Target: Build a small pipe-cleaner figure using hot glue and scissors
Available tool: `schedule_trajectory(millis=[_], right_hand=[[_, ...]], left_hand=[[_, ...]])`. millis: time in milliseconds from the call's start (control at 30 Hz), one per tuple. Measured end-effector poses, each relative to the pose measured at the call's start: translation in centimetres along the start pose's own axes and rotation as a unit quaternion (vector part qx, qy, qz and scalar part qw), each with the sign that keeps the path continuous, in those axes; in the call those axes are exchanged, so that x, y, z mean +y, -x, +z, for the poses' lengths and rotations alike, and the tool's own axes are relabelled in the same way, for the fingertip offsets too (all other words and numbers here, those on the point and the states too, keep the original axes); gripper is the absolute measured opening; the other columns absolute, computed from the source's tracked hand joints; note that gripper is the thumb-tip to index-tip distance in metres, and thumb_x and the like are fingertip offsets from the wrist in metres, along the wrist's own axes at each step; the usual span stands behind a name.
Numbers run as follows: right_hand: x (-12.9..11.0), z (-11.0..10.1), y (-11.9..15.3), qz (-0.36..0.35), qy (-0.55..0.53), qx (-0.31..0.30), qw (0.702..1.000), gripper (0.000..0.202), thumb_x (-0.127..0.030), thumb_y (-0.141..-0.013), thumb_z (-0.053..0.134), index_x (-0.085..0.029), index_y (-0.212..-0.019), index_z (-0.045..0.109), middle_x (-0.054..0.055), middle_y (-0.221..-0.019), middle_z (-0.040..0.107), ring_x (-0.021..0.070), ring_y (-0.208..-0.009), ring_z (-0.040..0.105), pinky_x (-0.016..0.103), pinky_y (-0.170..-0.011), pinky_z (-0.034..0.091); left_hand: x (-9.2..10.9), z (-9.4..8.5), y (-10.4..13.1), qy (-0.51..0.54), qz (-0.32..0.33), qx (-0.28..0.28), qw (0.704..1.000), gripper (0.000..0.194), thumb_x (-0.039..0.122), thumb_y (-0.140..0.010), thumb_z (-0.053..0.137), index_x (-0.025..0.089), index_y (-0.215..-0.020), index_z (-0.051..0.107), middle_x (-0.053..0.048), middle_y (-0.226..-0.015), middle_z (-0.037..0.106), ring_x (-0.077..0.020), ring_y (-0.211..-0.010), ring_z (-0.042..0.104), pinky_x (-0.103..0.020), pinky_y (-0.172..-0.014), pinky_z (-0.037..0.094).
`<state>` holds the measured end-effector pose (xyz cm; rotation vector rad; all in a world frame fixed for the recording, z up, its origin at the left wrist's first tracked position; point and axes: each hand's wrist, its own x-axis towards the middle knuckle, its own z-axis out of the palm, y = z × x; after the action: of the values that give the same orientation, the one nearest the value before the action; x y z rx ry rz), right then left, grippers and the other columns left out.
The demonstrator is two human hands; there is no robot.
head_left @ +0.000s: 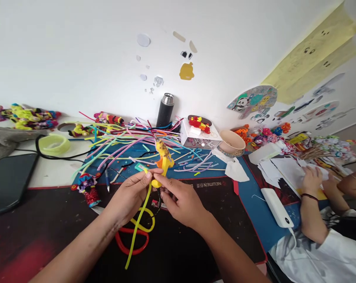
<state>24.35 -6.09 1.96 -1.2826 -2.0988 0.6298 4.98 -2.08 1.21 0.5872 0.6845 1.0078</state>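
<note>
My left hand [133, 193] pinches a long yellow-green fuzzy stem [138, 224] near its top end; the stem hangs down over the dark mat. Close beside it, my right hand [180, 198] has its index fingertip near the left fingers, at the stem's upper end. Whether the right fingers grip anything is too small to tell. Just behind the hands stands a yellow glue gun [165, 160] with an orange trigger, its nozzle pointing up. Scissors with red and yellow handles [132, 251] lie below the left hand, partly behind the stem.
Many coloured fuzzy stems [127, 145] spread across the back. Behind them are a black flask [165, 112], a white box [200, 135] and a bowl [232, 143]. A small doll [89, 190] is left, a phone [11, 181] farther left. Another person's hand [312, 179] rests on papers at right.
</note>
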Motion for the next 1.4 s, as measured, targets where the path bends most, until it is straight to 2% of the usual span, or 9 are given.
schedule_trajectory(millis=[167, 300, 467, 667, 833, 967, 1167, 1300, 1400], right_hand=[[0.0, 1.4, 0.0, 0.066, -0.187, 0.030, 0.980, 0.044, -0.032, -0.110, 0.056, -0.032, -0.151, 0.073, 0.003, -0.093, 0.080, 0.0155, -0.066, 0.068, 0.030, -0.068, 0.059], [-0.3, 2.3, 0.2, 0.120, -0.337, 0.079, 0.930, 0.037, -0.043, -0.109, 0.062, -0.028, -0.138, 0.079, -0.001, -0.074, 0.073, 0.0139, -0.054, 0.066, 0.026, -0.054, 0.056], [0.4, 2.7, -0.1, 0.198, -0.434, 0.141, 0.868, 0.042, -0.055, -0.102, 0.075, -0.020, -0.123, 0.080, -0.002, -0.065, 0.069, 0.0124, -0.045, 0.062, 0.021, -0.044, 0.048], [2.3, 4.6, -1.2, 0.216, -0.539, 0.062, 0.812, 0.063, -0.072, -0.096, 0.076, -0.017, -0.128, 0.074, 0.001, -0.074, 0.073, 0.0125, -0.046, 0.064, 0.019, -0.038, 0.041], [2.1, 5.5, -2.7, 0.213, -0.606, 0.032, 0.765, 0.072, -0.089, -0.090, 0.068, -0.018, -0.099, 0.071, 0.000, -0.072, 0.069, 0.0116, -0.047, 0.061, 0.019, -0.038, 0.042], [1.5, 5.2, -3.5, 0.224, -0.624, 0.030, 0.748, 0.081, -0.098, -0.081, 0.068, -0.018, -0.093, 0.073, 0.000, -0.069, 0.065, 0.0107, -0.047, 0.054, 0.019, -0.037, 0.037], [0.7, 4.7, -4.5, 0.226, -0.644, 0.028, 0.730, 0.082, -0.093, -0.083, 0.072, -0.017, -0.112, 0.081, -0.002, -0.066, 0.058, 0.0085, -0.048, 0.043, 0.019, -0.040, 0.027], [0.6, 4.7, -5.3, 0.235, -0.644, 0.037, 0.727, 0.075, -0.089, -0.081, 0.076, -0.016, -0.101, 0.080, -0.005, -0.059, 0.051, 0.0092, -0.045, 0.042, 0.020, -0.040, 0.028], [0.9, 4.3, -5.7, 0.252, -0.628, 0.072, 0.732, 0.065, -0.082, -0.079, 0.082, -0.018, -0.083, 0.072, -0.007, -0.055, 0.048, 0.0090, -0.044, 0.042, 0.020, -0.039, 0.030]], left_hand=[[-0.1, 0.3, 0.1, 0.015, 0.003, 0.005, 1.000, 0.041, 0.050, -0.075, 0.103, 0.019, -0.100, 0.092, -0.010, -0.090, 0.085, -0.0264, -0.088, 0.077, -0.033, -0.077, 0.062], [0.0, -0.2, -0.1, 0.012, -0.016, -0.005, 1.000, 0.042, 0.049, -0.077, 0.101, 0.019, -0.105, 0.092, -0.010, -0.092, 0.084, -0.0269, -0.085, 0.076, -0.036, -0.078, 0.061], [0.4, -1.4, -0.5, 0.000, 0.034, 0.042, 0.999, 0.038, 0.047, -0.078, 0.101, 0.018, -0.102, 0.092, -0.010, -0.101, 0.087, -0.0237, -0.099, 0.076, -0.028, -0.092, 0.058], [1.0, -1.0, 0.0, 0.000, 0.019, 0.033, 0.999, 0.038, 0.046, -0.077, 0.102, 0.019, -0.101, 0.093, -0.012, -0.098, 0.087, -0.0284, -0.096, 0.079, -0.034, -0.087, 0.063], [1.0, -1.0, 0.4, 0.018, -0.043, -0.028, 0.999, 0.034, 0.042, -0.082, 0.098, 0.018, -0.105, 0.092, -0.014, -0.095, 0.086, -0.0308, -0.086, 0.081, -0.039, -0.079, 0.066], [1.0, -1.5, 0.3, 0.044, -0.059, -0.041, 0.996, 0.033, 0.039, -0.081, 0.099, 0.018, -0.105, 0.092, -0.013, -0.096, 0.086, -0.0265, -0.080, 0.080, -0.036, -0.076, 0.067], [1.1, -1.6, 0.3, 0.047, -0.078, -0.023, 0.996, 0.035, 0.040, -0.076, 0.103, 0.018, -0.101, 0.093, -0.012, -0.095, 0.087, -0.0251, -0.085, 0.081, -0.029, -0.081, 0.067], [1.1, -1.8, 0.4, 0.022, -0.084, 0.004, 0.996, 0.040, 0.044, -0.075, 0.103, 0.019, -0.104, 0.093, -0.011, -0.098, 0.087, -0.0215, -0.083, 0.079, -0.026, -0.081, 0.066], [0.9, -2.1, 0.3, 0.007, -0.083, 0.010, 0.996, 0.041, 0.045, -0.076, 0.102, 0.021, -0.108, 0.093, -0.012, -0.107, 0.087, -0.0240, -0.091, 0.079, -0.027, -0.080, 0.066]])
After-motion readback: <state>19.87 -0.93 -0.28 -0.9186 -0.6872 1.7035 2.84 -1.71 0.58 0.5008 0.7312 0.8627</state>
